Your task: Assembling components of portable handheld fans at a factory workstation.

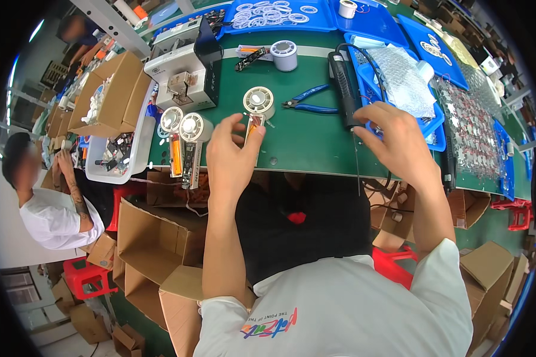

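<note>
My left hand (229, 154) pinches the narrow lower part of a small white handheld fan (259, 101) between thumb and fingers. An orange part shows between the fingers, and the fan's round head points away from me. My right hand (393, 137) is beside the lower end of a black electric screwdriver (343, 89), thumb and forefinger apart. Whether its fingertips touch the tool I cannot tell. The long thin bit points toward me over the table edge. Blue-handled cutting pliers (312, 100) lie between my hands. Two opened fans (193, 134) with bare boards rest left of my left hand.
Behind stand a white and black machine (187, 71) and another white fan (284, 56). A blue tray (321, 21) holds white rings; bubble wrap (402, 80) covers trays at right. A plastic bin (140, 149) stands left. Cardboard boxes (155, 238) lie below, and a person (59, 208) sits left.
</note>
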Tool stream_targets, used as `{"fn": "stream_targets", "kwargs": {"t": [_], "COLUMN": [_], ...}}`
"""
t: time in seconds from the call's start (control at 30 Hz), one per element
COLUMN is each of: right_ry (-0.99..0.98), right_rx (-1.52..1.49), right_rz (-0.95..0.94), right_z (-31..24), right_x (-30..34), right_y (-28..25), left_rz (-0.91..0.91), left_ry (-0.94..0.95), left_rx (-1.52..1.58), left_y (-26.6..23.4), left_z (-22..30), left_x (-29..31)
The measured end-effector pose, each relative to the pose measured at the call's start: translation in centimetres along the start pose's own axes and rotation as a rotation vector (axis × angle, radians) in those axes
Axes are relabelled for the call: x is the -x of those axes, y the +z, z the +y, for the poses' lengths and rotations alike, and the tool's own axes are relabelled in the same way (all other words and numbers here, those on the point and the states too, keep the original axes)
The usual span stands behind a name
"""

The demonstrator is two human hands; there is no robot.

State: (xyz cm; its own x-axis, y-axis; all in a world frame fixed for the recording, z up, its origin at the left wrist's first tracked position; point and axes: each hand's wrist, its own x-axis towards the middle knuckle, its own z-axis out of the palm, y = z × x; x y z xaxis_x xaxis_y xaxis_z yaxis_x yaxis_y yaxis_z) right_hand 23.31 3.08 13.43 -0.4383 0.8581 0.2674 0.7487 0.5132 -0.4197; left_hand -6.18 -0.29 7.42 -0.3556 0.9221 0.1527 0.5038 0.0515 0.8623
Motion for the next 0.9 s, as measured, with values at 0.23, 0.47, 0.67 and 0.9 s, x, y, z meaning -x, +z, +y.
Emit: {"fn": "stream_targets", "kwargs": {"t": [0.23, 0.47, 0.67, 0.9], "right_ry": [-0.183, -0.216, -0.353, -0.249], "right_rx": [-0.094, -0.26, -0.215, -0.51], "right_rz": [-0.123, 0.084, 0.393, 0.435], "right_z": [-2.5, -3.7, -2.8, -2.3], "right_x": [-0.4, -1.0, 0.0, 0.3], "right_y": [2.0, 3.5, 3.9, 1.0], "left_rz": [-0.121, 0.124, 0.092, -0.476], "left_ry": [0.015, 0.412, 0.376, -0.071], "left_rx": [-0.291, -0.046, 0.215, 0.767], "left_y": [1.4, 6.4, 8.1, 6.4], "left_z": [-0.3, 3.5, 5.0, 5.7], "left_x": [-0.2, 3.8, 5.6, 6.8]}}
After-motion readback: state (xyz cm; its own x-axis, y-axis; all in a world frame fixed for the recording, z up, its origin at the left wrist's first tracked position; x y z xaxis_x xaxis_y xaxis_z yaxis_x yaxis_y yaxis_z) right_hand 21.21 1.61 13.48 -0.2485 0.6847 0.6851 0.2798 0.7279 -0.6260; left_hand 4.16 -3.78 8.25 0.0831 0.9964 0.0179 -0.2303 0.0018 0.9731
